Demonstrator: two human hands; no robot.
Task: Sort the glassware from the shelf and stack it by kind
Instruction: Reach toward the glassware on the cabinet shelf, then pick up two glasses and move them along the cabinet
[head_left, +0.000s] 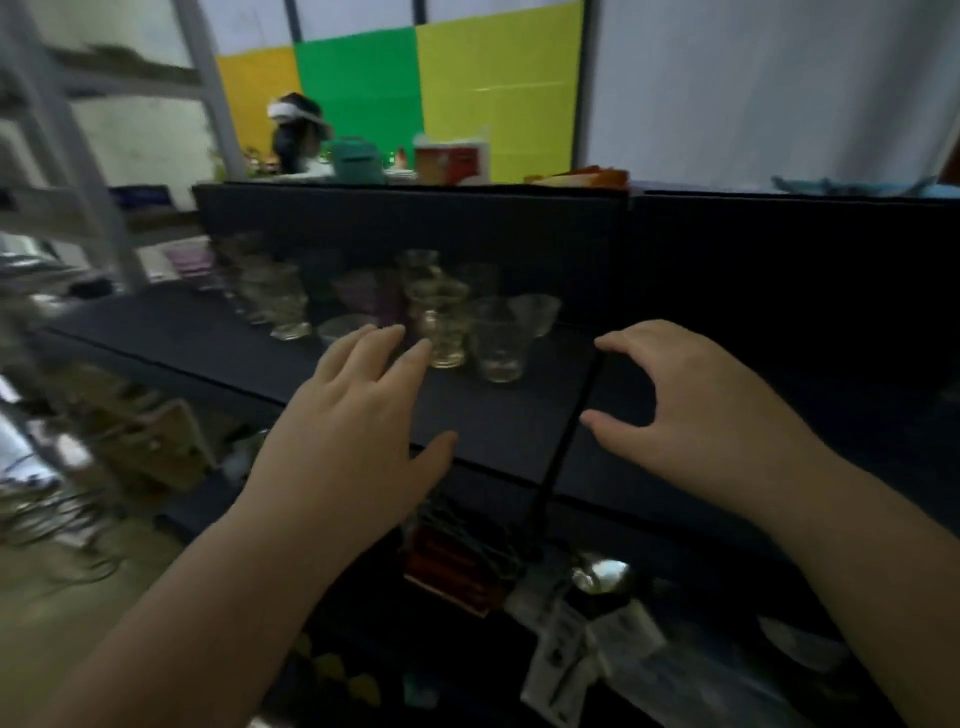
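Observation:
Several clear glasses stand in a loose group on a dark shelf board. A waisted glass stands at the front, a wider tumbler right of it, and a clear bowl-shaped glass behind. Two more clear glasses stand at the left, with purple-tinted glassware between. My left hand hovers open with its fingertips just short of the waisted glass. My right hand is open, fingers curved, above the shelf's front edge right of the glasses. Neither hand holds anything.
The shelf's dark back panel rises behind the glasses. A lower shelf holds a red box, a metal spoon and papers. A white ladder stands left. Beyond the unit a person stands near a teal container.

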